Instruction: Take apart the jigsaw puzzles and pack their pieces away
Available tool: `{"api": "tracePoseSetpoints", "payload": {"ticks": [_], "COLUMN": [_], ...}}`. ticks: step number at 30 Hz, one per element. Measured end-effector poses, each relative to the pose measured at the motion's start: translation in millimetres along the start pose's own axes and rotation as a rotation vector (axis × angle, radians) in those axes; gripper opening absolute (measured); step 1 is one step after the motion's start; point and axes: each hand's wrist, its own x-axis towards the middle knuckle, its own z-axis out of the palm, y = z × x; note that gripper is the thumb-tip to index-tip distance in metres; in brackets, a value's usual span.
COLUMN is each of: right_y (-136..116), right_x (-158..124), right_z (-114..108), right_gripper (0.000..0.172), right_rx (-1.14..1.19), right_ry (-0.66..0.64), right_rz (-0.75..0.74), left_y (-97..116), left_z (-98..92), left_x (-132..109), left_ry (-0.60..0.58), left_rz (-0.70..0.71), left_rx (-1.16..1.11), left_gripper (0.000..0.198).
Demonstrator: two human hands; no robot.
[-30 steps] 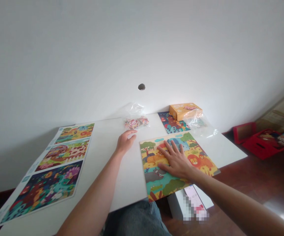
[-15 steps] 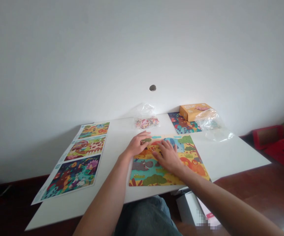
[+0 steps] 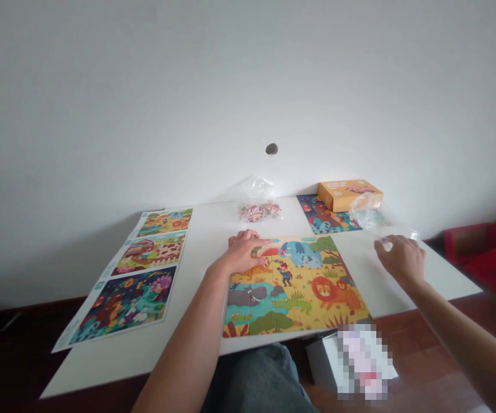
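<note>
"Fingers first: how do they sit?"

"On the left hand [image 3: 243,252] the thumb stands apart from the other fingers, which stay close together and point right. That hand rests over the far left corner of the puzzle [image 3: 299,287], covering some of it."

"And the right hand [image 3: 402,258]?"

"Thumb away from bent fingers, with a gap between. It is beyond the puzzle's right side, just beside the clear bag [image 3: 368,213]. I can't tell whether it touches the bag."

"Where exactly is the puzzle?"

"Flat on the white table [image 3: 204,229], close to the near edge. Its seams show faintly. Lions sit at the right, elephants at the far side, a hippo at the left (and a small figure in blue near the middle)."

"What lies behind it?"

"A clear piece bag [image 3: 260,211] near the wall [image 3: 144,115], full of small colourful bits. Farther right, an orange box [image 3: 351,195] stands partly on a dark board [image 3: 325,218]."

"Anything to the left?"

"A long sheet [image 3: 168,235] with three pictures, one above another. The farthest shows lions and elephants like the puzzle's; the middle one, a barn and a cow; the nearest, a dark forest."
</note>
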Motion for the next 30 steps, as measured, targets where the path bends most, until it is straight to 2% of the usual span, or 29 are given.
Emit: {"api": "tracePoseSetpoints", "payload": {"ticks": [3, 6, 9, 11, 13, 16, 18, 20, 22, 24, 27, 30], "right_y": [-25, -65, -110, -140, -167, -196, -206, -209, -208, -205, -205, -210], "right_x": [-1, 2, 5, 8, 12, 18, 22, 25, 26, 27, 27, 27], "right_z": [-17, -37, -47, -44, -33, -7, 11, 25, 33, 35, 33, 31], "right_gripper": [0.039, 0.032, 0.022, 0.02, 0.021, 0.025, 0.031, 0.037, 0.042, 0.044, 0.046, 0.056], "right_rx": [0.098, 0.25, 0.419, 0.476, 0.51, 0.517, 0.496, 0.475, 0.494, 0.607, 0.992, 1.381], "right_ry": [0.177, 0.277, 0.244, 0.203, 0.154, 0.119, 0.131, 0.119, 0.083, 0.059, -0.011, -0.255], "right_rz": [-0.082, -0.212, -0.456, -0.619, -0.776, -0.885, -0.89, -0.873, -0.853, -0.804, -0.561, -0.243], "left_y": [-1, 0, 3, 7, 11, 18, 22, 24, 25, 23, 19, 16], "left_z": [-4.7, -7.1, -4.8, -1.0, 3.0, 5.3, 3.5, 1.1, 0.6, 2.0, 5.4, 8.8], "left_x": [-3, -4, -2, 1, 6, 12, 13, 14, 15, 18, 23, 25], "left_ry": [-0.009, 0.034, 0.172, 0.295, 0.395, 0.515, 0.522, 0.529, 0.61, 0.697, 0.702, 0.606], "left_rz": [-0.055, -0.105, -0.121, -0.099, -0.07, -0.058, -0.042, -0.04, -0.123, -0.251, -0.297, -0.24], "left_rx": [0.013, 0.01, -0.082, -0.317, -0.729, -1.304, -1.496, -1.581, -1.562, -1.526, -1.534, -1.499], "left_gripper": [0.053, 0.042, 0.028, 0.037, 0.05, 0.062, 0.067, 0.067, 0.055, 0.044, 0.039, 0.042]}}
